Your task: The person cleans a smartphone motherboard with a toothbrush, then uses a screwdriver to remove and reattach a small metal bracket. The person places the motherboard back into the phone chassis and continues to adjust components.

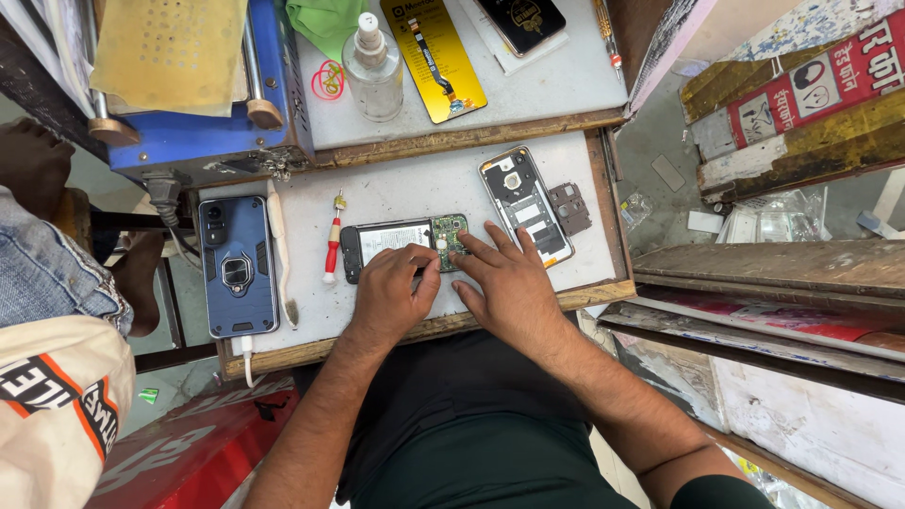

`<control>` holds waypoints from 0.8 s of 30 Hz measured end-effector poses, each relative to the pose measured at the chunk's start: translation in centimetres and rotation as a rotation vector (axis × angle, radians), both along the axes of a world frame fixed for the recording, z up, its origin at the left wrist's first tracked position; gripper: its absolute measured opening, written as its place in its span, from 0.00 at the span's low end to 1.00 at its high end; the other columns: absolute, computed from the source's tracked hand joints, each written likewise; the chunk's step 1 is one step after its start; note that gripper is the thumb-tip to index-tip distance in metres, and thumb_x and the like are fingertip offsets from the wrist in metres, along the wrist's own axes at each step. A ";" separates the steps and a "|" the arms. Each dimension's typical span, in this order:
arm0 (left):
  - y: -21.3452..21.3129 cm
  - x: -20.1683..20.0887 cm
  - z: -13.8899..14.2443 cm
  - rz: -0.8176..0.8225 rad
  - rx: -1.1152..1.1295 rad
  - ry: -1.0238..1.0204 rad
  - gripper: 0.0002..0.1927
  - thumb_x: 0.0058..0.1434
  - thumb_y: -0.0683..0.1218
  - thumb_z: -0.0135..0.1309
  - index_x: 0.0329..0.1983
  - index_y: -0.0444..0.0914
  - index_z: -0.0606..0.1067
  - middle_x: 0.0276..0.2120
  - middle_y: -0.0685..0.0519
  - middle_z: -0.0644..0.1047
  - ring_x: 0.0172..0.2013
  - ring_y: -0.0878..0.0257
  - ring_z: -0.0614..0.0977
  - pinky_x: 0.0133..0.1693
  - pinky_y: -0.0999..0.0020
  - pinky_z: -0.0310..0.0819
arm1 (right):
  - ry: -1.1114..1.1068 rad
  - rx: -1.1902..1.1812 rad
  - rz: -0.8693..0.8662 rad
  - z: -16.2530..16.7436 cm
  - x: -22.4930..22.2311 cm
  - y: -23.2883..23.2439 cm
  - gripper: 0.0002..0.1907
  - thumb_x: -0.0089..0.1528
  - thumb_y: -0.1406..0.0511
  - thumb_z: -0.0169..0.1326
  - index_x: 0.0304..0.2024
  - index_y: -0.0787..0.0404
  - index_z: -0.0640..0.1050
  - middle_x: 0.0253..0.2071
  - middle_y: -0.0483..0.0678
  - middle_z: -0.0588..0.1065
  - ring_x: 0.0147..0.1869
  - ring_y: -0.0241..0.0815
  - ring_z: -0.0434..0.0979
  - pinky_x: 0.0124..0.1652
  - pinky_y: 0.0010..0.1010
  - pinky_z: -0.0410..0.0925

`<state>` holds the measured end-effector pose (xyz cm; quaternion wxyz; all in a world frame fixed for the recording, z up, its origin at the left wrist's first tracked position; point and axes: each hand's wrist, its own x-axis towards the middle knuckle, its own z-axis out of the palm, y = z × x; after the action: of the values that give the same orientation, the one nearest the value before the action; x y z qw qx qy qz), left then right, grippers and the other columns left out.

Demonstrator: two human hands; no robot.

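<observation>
An opened phone [401,241] lies flat on the white work board [415,184], its battery and green circuit board [450,235] exposed. My left hand [391,294] rests on the phone's near edge, thumb and forefinger pinched at the middle of it. My right hand [504,283] lies beside it with fingers spread, the fingertips touching the green circuit board. A removed phone back frame [524,204] lies just right of the hands, with a small dark cover piece [570,207] next to it.
A red-handled screwdriver [332,247] and a white tool [280,250] lie left of the phone. A blue-cased phone [238,266] sits on a cable at far left. Behind are a clear bottle [373,64], a yellow card [436,57] and a blue machine [203,132]. Another person's leg [42,269] is at left.
</observation>
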<state>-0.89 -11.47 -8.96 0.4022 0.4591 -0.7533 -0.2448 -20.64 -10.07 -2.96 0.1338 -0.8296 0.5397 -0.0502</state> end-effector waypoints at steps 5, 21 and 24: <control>-0.1 -0.2 0.3 -0.016 0.020 -0.039 0.04 0.66 0.43 0.58 0.39 0.37 0.76 0.28 0.51 0.82 0.30 0.57 0.84 0.38 0.60 0.77 | -0.002 -0.012 0.007 -0.1 0.1 0.0 0.21 0.64 0.55 0.56 0.58 0.53 0.78 0.66 0.48 0.70 0.74 0.57 0.60 0.69 0.62 0.50; -0.1 0.1 0.1 -0.003 0.025 0.013 0.05 0.66 0.43 0.58 0.41 0.36 0.76 0.28 0.51 0.82 0.31 0.57 0.85 0.39 0.61 0.79 | -0.180 -0.117 -0.097 -1.4 0.6 1.0 0.16 0.62 0.62 0.59 0.53 0.56 0.81 0.64 0.48 0.73 0.75 0.57 0.61 0.69 0.67 0.50; -0.1 0.1 0.1 -0.003 0.017 0.011 0.05 0.66 0.43 0.58 0.41 0.37 0.76 0.29 0.51 0.83 0.31 0.57 0.85 0.38 0.62 0.78 | -0.177 -0.122 -0.101 -1.8 0.6 0.9 0.16 0.62 0.62 0.59 0.52 0.56 0.81 0.64 0.49 0.73 0.75 0.57 0.61 0.69 0.67 0.49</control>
<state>-0.75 -11.54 -8.88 0.4021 0.4599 -0.7498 -0.2542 -20.00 -9.17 -4.76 0.1274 -0.8003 0.5628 -0.1628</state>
